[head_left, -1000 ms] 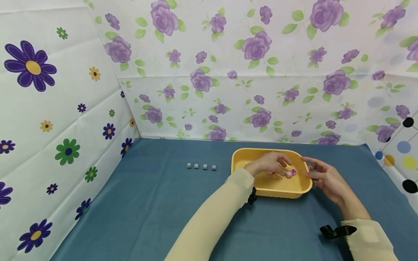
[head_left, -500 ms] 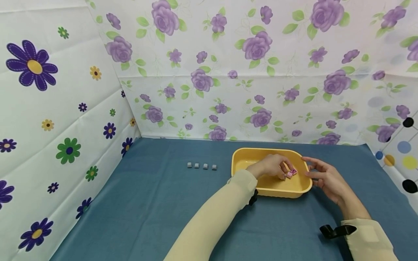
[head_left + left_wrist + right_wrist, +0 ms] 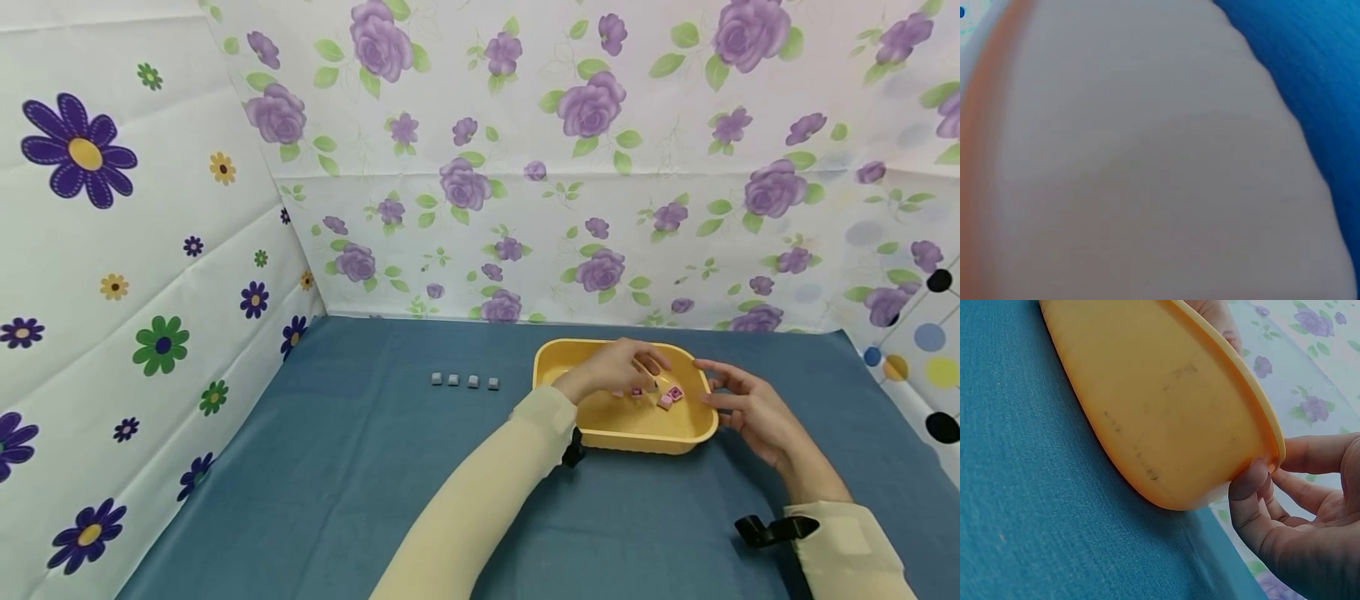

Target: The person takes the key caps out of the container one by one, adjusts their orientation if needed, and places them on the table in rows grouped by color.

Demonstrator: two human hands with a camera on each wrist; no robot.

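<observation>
My left hand (image 3: 617,367) is inside the yellow tray (image 3: 651,442). Its fingers pinch a tiny pale piece that looks like a keycap (image 3: 655,385), mostly hidden at the fingertips. Near them on the tray floor lie several pink keycaps (image 3: 665,402), some turned hollow side up. At the tray's right end, my right hand (image 3: 753,412) holds the rim between thumb and index finger. The right wrist view shows that thumb (image 3: 1251,481) against the outer wall of the tray (image 3: 1160,406). Only a blurred sleeve (image 3: 1147,150) fills most of the left wrist view.
Several small white keycaps (image 3: 453,380) stand in a row on the blue cloth (image 3: 360,467), left of the tray. Flowered sheets (image 3: 465,225) hang behind and along the left side. A black wrist strap (image 3: 776,531) sits on the right cuff.
My left hand dipped right toward the pink keycaps, then rose and drew back left, uncovering more of them. My right hand stays at the tray's end. The view has shifted slightly.
</observation>
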